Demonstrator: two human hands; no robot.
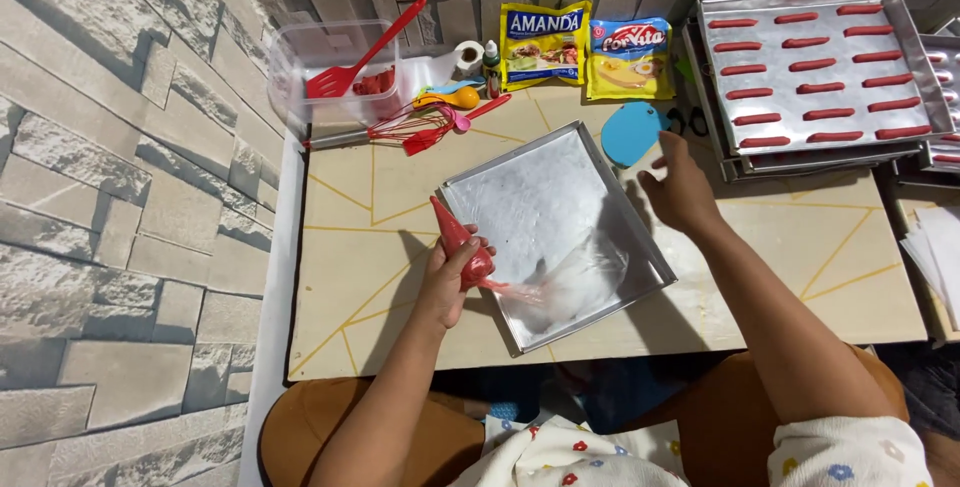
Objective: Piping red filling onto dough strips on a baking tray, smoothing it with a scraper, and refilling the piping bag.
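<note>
My left hand grips a clear piping bag filled with red batter. Its tip points up and left, and its loose plastic tail trails right over an empty metal baking tray. That tray lies tilted on a low beige table with yellow lines. My right hand hovers with fingers apart just past the tray's right rim, near a blue round scraper. It holds nothing.
A stack of trays at the back right carries rows of red piped strips. At the back stand two yellow packets, a small green-capped bottle, a red whisk, and a clear box with a red spatula. A stone-pattern wall runs along the left.
</note>
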